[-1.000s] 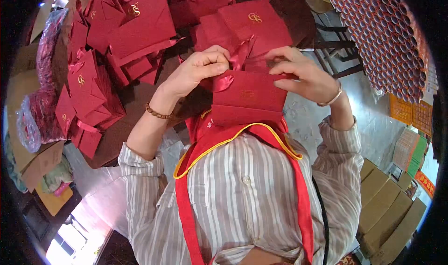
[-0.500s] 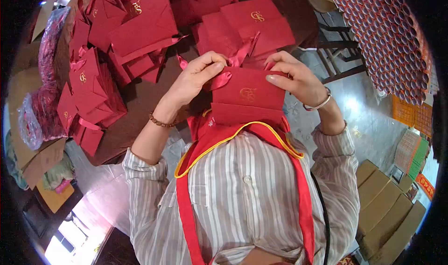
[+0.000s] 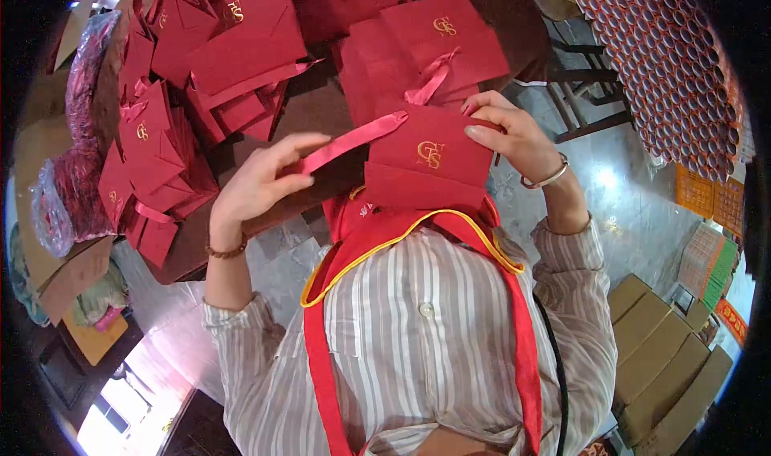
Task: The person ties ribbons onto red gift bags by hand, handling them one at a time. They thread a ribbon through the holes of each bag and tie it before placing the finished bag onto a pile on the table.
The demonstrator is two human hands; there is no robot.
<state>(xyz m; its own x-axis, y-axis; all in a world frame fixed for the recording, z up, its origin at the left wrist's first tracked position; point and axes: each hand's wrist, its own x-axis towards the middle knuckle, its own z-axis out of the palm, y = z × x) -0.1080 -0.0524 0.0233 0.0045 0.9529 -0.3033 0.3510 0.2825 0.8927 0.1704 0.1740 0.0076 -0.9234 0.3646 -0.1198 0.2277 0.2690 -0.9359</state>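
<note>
A red paper bag (image 3: 430, 147) with gold letters is in front of my chest, over my red apron (image 3: 353, 243). My right hand (image 3: 510, 139) pinches the bag's upper right edge between thumb and fingers. A pink ribbon (image 3: 353, 143) runs from the bag's top edge out to the left. Its far end lies at my left hand (image 3: 273, 175), between the thumb and fingers. A second ribbon piece (image 3: 434, 79) stands up behind the bag, over a stack of red bags (image 3: 450, 42).
More red bags (image 3: 245, 34) lie in piles on the dark round table (image 3: 309, 107). Plastic-wrapped red material (image 3: 76, 191) is at the left. A dark stool (image 3: 590, 79), rows of round items (image 3: 658, 63) and cardboard boxes (image 3: 658, 352) are at the right.
My left hand has moved away from the bag, left and down, and the ribbon is now stretched out towards it. My right hand stays at the bag's edge.
</note>
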